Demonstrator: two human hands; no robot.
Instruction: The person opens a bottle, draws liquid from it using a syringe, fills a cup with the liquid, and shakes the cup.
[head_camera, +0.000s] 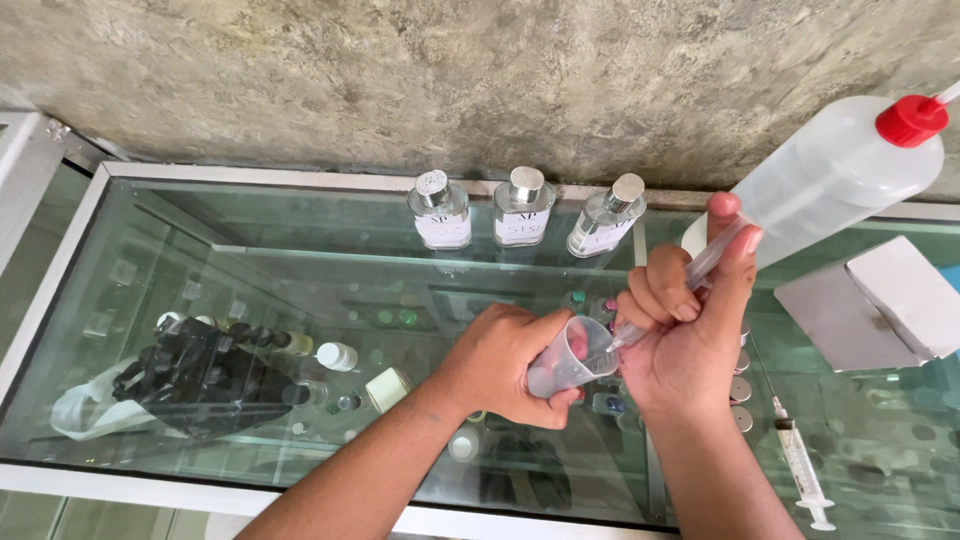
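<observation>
Measuring cup (575, 358) between both hands

Two bare forearms are seen entering from the lower edge, with no sleeves, gloves, watch or rings worn. The left hand (505, 365) and right hand (685, 330) are shown uncovered, and short, unpainted fingernails are visible on the right fingers (687, 312).

Single head view, close, looking steeply down over glass counter (300, 250), facing rough wall (400, 80); both hands near centre.
</observation>
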